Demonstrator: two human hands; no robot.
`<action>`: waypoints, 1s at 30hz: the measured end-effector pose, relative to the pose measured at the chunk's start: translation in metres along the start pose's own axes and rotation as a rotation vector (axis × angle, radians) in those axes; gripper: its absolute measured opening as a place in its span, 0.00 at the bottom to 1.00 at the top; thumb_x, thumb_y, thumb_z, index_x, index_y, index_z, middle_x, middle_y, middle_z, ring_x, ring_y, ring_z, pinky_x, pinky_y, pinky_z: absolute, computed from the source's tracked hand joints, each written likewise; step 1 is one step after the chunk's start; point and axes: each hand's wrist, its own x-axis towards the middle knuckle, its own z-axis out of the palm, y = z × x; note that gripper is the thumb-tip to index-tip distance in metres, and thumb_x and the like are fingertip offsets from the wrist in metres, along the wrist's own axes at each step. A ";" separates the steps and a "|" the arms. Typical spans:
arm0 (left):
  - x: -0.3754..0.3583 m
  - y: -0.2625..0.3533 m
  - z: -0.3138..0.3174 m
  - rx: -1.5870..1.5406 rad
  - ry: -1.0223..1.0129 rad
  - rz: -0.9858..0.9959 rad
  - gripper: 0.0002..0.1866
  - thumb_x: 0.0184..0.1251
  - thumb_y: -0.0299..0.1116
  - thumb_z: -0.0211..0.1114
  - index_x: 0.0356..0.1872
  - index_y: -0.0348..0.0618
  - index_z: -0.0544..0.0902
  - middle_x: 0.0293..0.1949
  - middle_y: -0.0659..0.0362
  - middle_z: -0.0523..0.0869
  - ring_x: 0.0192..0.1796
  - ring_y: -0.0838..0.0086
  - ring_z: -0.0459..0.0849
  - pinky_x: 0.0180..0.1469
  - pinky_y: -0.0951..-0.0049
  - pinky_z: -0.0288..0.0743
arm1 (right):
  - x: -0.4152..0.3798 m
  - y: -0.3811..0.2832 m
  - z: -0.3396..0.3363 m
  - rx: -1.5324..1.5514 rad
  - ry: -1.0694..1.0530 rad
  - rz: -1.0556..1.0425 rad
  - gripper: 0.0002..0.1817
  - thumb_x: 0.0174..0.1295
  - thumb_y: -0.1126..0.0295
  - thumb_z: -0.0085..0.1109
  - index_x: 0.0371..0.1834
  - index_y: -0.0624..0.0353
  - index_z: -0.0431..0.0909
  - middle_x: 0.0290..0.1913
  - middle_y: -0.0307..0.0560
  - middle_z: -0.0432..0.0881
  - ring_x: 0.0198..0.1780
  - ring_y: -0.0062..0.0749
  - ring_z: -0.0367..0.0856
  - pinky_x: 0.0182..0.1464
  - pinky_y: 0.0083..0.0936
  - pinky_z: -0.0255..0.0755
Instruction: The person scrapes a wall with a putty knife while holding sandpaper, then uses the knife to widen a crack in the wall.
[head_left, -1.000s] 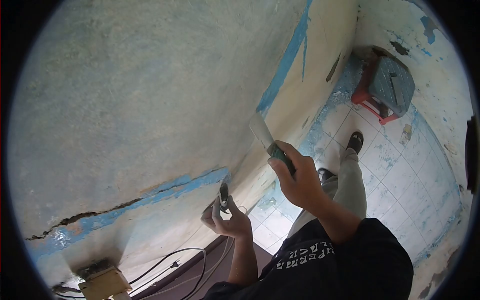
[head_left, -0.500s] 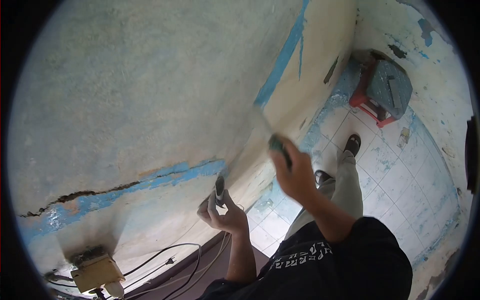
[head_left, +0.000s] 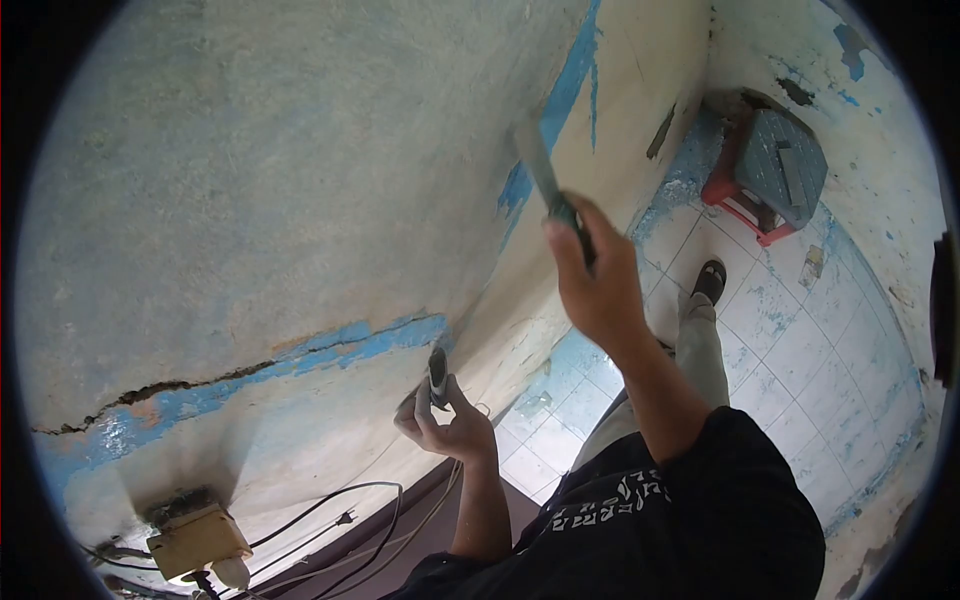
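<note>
My right hand (head_left: pixel 603 275) grips the dark green handle of a putty knife (head_left: pixel 541 170). Its blade is blurred and overlaps the blue paint strip (head_left: pixel 572 80) running up the plastered wall (head_left: pixel 280 150). Lower down, my left hand (head_left: pixel 450 428) pinches a small dark tool with a pale edge (head_left: pixel 438 372), whose kind I cannot tell. This tool's tip is close to the right end of a second blue paint strip (head_left: pixel 390 343). Along that strip runs a ragged crack (head_left: pixel 170 388) in the wall.
A red stool with a grey top (head_left: pixel 775 165) stands in the far corner on paint-speckled tiles (head_left: pixel 765 345). At lower left, a yellowish socket box (head_left: pixel 200 545) carries plugs, with loose cables (head_left: pixel 395 520) trailing from it. My sandalled foot (head_left: pixel 710 280) is on the floor.
My right hand and the putty knife have moved up along the wall, over the upper blue strip. My left hand has stayed nearly in place with its tool.
</note>
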 end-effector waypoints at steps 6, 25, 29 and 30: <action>0.001 0.004 -0.002 -0.003 -0.031 -0.053 0.17 0.56 0.19 0.79 0.48 0.41 0.88 0.42 0.57 0.81 0.45 0.65 0.78 0.41 0.67 0.73 | -0.038 0.027 0.014 -0.047 -0.051 -0.048 0.22 0.73 0.63 0.62 0.64 0.66 0.77 0.32 0.66 0.87 0.34 0.57 0.91 0.36 0.39 0.80; 0.004 0.010 -0.011 -0.052 -0.023 -0.033 0.16 0.59 0.18 0.77 0.48 0.39 0.87 0.41 0.58 0.80 0.42 0.67 0.76 0.40 0.68 0.71 | -0.013 0.000 0.002 -0.097 -0.017 0.043 0.20 0.75 0.61 0.60 0.60 0.65 0.78 0.33 0.61 0.87 0.37 0.56 0.91 0.39 0.40 0.80; 0.011 0.014 -0.001 -0.036 -0.024 -0.054 0.17 0.59 0.18 0.77 0.50 0.39 0.87 0.41 0.57 0.80 0.41 0.68 0.76 0.40 0.68 0.71 | -0.041 0.026 0.023 -0.064 -0.027 -0.040 0.19 0.74 0.61 0.60 0.59 0.62 0.80 0.35 0.64 0.87 0.41 0.61 0.89 0.42 0.42 0.80; 0.011 0.013 -0.003 -0.041 -0.024 -0.033 0.17 0.59 0.19 0.77 0.50 0.39 0.87 0.41 0.57 0.80 0.41 0.68 0.76 0.40 0.68 0.71 | -0.031 0.020 0.015 -0.069 -0.020 -0.001 0.18 0.74 0.61 0.60 0.59 0.62 0.80 0.35 0.64 0.88 0.39 0.60 0.90 0.41 0.40 0.80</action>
